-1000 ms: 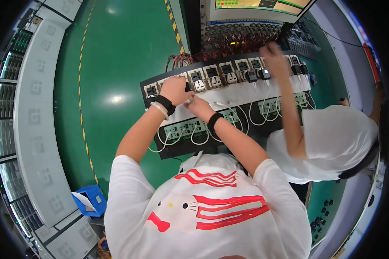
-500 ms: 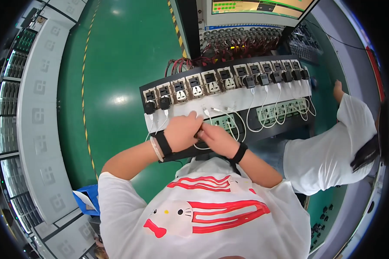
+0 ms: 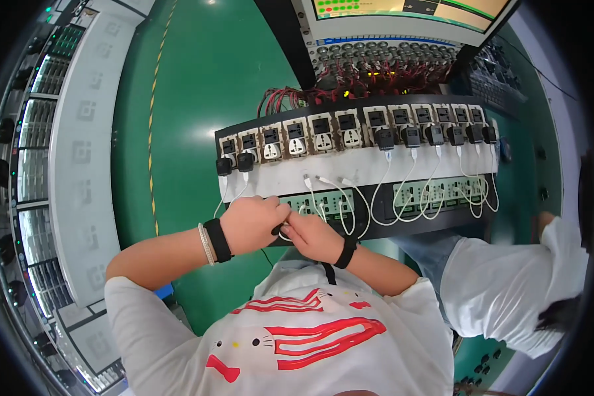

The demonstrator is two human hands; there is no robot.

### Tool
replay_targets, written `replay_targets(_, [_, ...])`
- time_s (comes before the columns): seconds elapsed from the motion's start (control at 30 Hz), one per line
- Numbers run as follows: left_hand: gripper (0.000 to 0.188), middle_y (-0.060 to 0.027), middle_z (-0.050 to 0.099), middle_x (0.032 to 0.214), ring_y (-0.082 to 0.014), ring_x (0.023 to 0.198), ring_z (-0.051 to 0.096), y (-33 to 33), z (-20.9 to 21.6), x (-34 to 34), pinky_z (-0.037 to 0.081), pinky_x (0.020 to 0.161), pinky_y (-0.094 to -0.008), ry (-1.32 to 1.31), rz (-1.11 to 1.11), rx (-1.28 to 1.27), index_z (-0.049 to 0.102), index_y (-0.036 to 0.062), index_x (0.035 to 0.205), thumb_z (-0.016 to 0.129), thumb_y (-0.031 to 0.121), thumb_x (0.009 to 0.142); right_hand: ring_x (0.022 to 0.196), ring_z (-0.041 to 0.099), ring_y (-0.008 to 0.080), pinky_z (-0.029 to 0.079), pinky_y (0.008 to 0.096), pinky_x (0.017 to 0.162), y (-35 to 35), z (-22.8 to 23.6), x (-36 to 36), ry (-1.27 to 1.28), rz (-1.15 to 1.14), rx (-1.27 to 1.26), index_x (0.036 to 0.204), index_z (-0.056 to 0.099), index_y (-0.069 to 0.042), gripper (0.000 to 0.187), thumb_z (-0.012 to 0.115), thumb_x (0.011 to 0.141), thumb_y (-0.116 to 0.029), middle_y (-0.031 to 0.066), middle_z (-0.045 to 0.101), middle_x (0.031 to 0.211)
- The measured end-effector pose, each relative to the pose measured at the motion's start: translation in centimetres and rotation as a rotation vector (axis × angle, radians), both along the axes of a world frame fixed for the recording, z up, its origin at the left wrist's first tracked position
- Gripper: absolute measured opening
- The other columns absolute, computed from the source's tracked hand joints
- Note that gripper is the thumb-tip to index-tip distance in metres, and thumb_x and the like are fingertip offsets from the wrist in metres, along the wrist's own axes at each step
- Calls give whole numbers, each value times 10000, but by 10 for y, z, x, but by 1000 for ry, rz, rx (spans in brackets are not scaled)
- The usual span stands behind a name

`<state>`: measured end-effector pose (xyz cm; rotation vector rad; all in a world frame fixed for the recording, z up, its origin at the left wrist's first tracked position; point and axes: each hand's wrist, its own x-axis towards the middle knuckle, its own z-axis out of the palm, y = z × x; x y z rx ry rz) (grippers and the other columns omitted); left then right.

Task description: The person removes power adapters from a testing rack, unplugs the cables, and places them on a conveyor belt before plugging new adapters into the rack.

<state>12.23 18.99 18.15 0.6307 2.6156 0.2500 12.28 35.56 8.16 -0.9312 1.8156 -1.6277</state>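
Note:
My left hand [image 3: 251, 224] and my right hand [image 3: 315, 239] meet at the near edge of the socket panel, fingers closed together. Between them shows a small black object [image 3: 278, 230], mostly hidden by the fingers. Just beyond is a green circuit board [image 3: 323, 203] with white cables. Some loose cable ends, one a white plug [image 3: 307, 179], lie on the panel's white strip [image 3: 270, 177]. A black adapter [image 3: 245, 162] with a white cable sits in a socket on the left, with another beside it. Several empty sockets [image 3: 296, 138] fill the middle.
Several black adapters [image 3: 411, 136] with white cables stand in the right-hand sockets, above a second green board [image 3: 442, 193]. Behind the panel are red wires [image 3: 280, 102] and a monitor [image 3: 402, 16]. A co-worker in a white shirt [image 3: 508, 277] is at the right. White cabinets [image 3: 79, 165] line the left.
My joined hands have come slightly nearer to me and to the left along the panel, still closed together. The co-worker's arm at the right has come down. The whole view has shifted somewhat.

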Motion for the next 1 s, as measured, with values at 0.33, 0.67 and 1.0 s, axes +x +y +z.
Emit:
replay_targets(0.33, [147, -81, 547, 688, -281, 609, 581, -4, 3, 5, 471, 530, -391, -96, -185, 226, 554, 70, 777, 621, 167, 690, 615, 566, 392, 453, 455, 545, 19, 10, 20, -34, 122, -15, 1037, 453, -22, 195, 472, 924, -180, 195, 562, 672])
replay_targets(0.67, [193, -105, 594, 783, -306, 668, 618, -86, 4, -41, 511, 573, -419, 136, 66, -117, 564, 84, 819, 651, 207, 698, 581, 574, 349, 447, 405, 545, 26, -7, 22, -31, -314, 224, 961, 522, -4, 176, 447, 924, -159, 179, 560, 682])
replay_targets(1.0, [488, -179, 499, 1019, -354, 916, 535, -66, -167, -71, 462, 784, -430, 52, -27, 373, 445, 28, 1061, 719, 184, 689, 829, 518, 375, 414, 431, 759, -62, -68, 22, 177, -725, 645, 938, 571, 13, 164, 533, 855, -123, 187, 562, 844])
